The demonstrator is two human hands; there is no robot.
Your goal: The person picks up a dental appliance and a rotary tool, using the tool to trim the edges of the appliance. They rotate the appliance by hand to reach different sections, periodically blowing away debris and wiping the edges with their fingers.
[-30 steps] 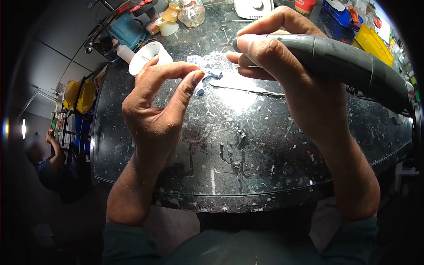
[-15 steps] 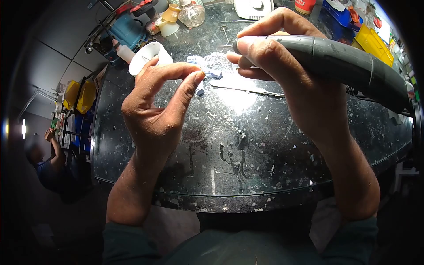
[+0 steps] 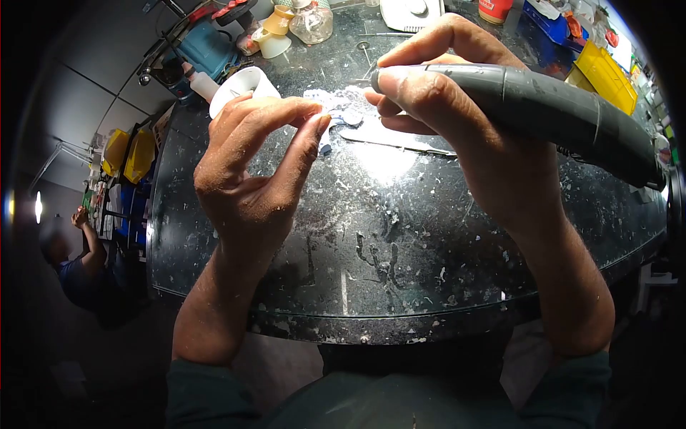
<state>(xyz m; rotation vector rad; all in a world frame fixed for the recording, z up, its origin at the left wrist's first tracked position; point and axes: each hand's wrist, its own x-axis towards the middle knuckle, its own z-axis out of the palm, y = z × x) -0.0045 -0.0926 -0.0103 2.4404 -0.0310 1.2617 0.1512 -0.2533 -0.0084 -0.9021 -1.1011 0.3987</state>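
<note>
My left hand (image 3: 250, 161) is raised over the dark worktop (image 3: 400, 272), thumb and fingertips pinched together. Whatever lies between those tips is too small to make out. My right hand (image 3: 493, 150) grips a thick dark-grey rotary handpiece (image 3: 557, 107) near its front end, its nose pointing left towards my left fingertips. White dust speckles the skin of my left hand. Below and between the hands lies a slim metal spatula (image 3: 393, 142). Just beyond my left fingertips are blue-and-white pieces (image 3: 348, 117) and a crumpled clear heap (image 3: 357, 95). Behind my left hand stands a white cup (image 3: 264, 84), partly covered by my fingers.
At the back are a glass jar (image 3: 312, 27), a white plastic bottle (image 3: 201, 84), a white tray (image 3: 411, 16) and a red tub (image 3: 494, 8). A yellow bin (image 3: 604, 77) stands at the right. Far left, another person (image 3: 86, 268) sits with raised hands.
My left wrist has turned slightly, with the fingers straighter at the pinch. The handpiece and my right hand have shifted a little left and the handpiece's rear has dipped.
</note>
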